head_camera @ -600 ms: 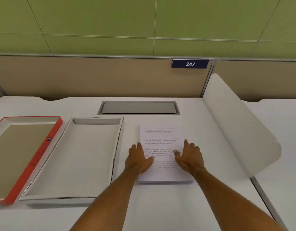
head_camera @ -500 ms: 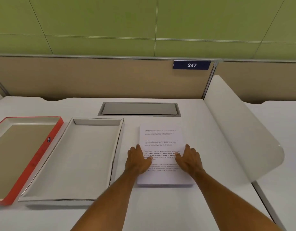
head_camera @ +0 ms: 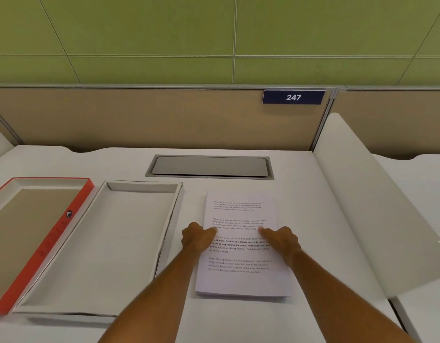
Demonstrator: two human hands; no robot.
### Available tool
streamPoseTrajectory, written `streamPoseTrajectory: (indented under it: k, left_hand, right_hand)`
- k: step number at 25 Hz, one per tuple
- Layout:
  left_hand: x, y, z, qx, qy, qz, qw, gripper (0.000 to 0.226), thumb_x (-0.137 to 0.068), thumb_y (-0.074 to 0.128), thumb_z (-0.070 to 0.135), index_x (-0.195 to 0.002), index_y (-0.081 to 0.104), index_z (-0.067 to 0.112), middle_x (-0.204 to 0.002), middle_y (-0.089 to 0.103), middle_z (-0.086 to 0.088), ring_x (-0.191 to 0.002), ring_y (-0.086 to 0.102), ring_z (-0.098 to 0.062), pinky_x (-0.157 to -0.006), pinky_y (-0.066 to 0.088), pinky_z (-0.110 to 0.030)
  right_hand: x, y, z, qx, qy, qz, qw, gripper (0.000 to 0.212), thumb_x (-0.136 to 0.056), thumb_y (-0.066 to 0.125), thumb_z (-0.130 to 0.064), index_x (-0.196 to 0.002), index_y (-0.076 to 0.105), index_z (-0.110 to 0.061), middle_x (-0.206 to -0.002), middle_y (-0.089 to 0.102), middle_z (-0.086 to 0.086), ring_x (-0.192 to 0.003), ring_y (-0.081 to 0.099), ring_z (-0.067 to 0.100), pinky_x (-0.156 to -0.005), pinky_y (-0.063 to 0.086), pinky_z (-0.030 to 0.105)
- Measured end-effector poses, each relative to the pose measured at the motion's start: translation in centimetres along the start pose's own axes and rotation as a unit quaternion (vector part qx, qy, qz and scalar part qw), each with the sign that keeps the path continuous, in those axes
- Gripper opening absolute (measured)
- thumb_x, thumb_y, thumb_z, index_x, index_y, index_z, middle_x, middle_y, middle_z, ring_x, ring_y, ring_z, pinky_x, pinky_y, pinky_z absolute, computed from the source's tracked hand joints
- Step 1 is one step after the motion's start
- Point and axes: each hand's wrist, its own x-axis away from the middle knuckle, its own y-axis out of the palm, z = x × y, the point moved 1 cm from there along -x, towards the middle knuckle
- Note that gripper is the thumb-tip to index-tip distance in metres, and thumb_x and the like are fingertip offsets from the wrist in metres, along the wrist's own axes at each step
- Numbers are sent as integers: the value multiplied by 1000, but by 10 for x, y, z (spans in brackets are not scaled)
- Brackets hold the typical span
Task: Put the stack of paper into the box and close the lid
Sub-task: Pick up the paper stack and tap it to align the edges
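Observation:
A stack of white printed paper (head_camera: 241, 211) lies flat on the desk, right of centre. My left hand (head_camera: 197, 237) clasps its left edge, thumb on top. My right hand (head_camera: 280, 240) clasps its right edge the same way. To the left of the stack sits the shallow white box (head_camera: 100, 253), open and with nothing in it. Further left lies the red-rimmed lid (head_camera: 53, 233), upside down with its tan inside showing.
A grey cable hatch (head_camera: 209, 167) is set into the desk behind the paper. A curved white divider (head_camera: 377, 204) rises along the right side. A tan partition with a "247" sign (head_camera: 293, 97) closes the back.
Both hands have slid outward from resting flat on the page to its left and right edges, with fingers curled down over the sides. The stack lies in the same spot.

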Motion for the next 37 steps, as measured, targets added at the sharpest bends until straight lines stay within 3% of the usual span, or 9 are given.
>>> streamPoseTrajectory:
  k: [6,9,13,15,19,23,27,32,37]
  left_hand:
    - [-4,0,3,40,10,-11,999,29,-84,70,33,-91,66,5,-96,74,-12,-84,72,-27,-79,61,-41]
    - [-5,-3,3,52,29,-7,998,24,-85,70,30,-74,57,13,-92,72,-10,-81,71,-25,-75,61,-39]
    - [-11,-9,-1,107,17,-28,994,25,-86,70,26,-72,55,12,-93,72,-12,-78,69,-24,-62,55,-30]
    - [-17,-11,-4,132,0,-30,991,22,-87,69,24,-79,59,7,-96,73,-15,-85,70,-29,-72,59,-38]
    - [-26,-12,-9,171,-32,-49,984,22,-88,68,17,-98,66,-2,-101,73,-19,-96,70,-36,-90,56,-51]
    - [-26,-14,-6,158,-12,-74,984,22,-90,65,14,-99,68,-6,-106,73,-17,-100,69,-34,-96,54,-49]
    - [-16,-24,3,151,55,-70,984,18,-92,62,13,-99,67,-3,-104,74,-14,-96,71,-28,-90,57,-44]
    - [10,-56,30,183,176,-31,967,15,-92,62,8,-105,65,3,-106,72,-16,-98,69,-29,-89,58,-43]
    - [36,-74,40,162,271,20,949,11,-89,66,11,-100,65,10,-101,71,-6,-95,66,-20,-76,50,-24]
  right_hand:
    - [-5,-2,-4,4,-11,18,1000,57,-82,67,-48,-118,58,-5,-116,67,13,-106,65,34,-93,55,46]
    - [-12,-6,-2,-78,-21,-7,997,49,-80,73,-40,-109,63,-2,-108,71,16,-96,69,36,-87,58,50]
    - [-19,-7,1,-153,0,-34,988,38,-79,75,-30,-102,66,-2,-100,74,17,-88,73,36,-82,60,51]
    - [-22,-9,2,-188,19,-33,981,32,-82,70,-25,-101,65,0,-96,73,17,-87,72,35,-80,61,47]
    - [-28,-16,6,-213,53,-48,975,11,-86,55,-10,-87,61,-1,-74,67,12,-65,65,29,-57,53,33]
    - [-31,-14,5,-173,44,-60,982,10,-93,54,-8,-88,61,-4,-80,68,13,-68,64,27,-60,53,33]
    - [-22,-24,-3,-167,-30,-62,984,18,-95,51,-6,-82,63,-7,-79,71,8,-67,68,21,-55,53,29]
    - [4,-56,-28,-194,-182,-37,963,16,-94,50,-4,-104,62,-10,-101,72,10,-92,71,27,-73,60,40]
    - [32,-72,-34,-204,-285,-12,937,16,-96,51,-2,-107,60,-10,-105,70,9,-95,69,23,-68,56,25]
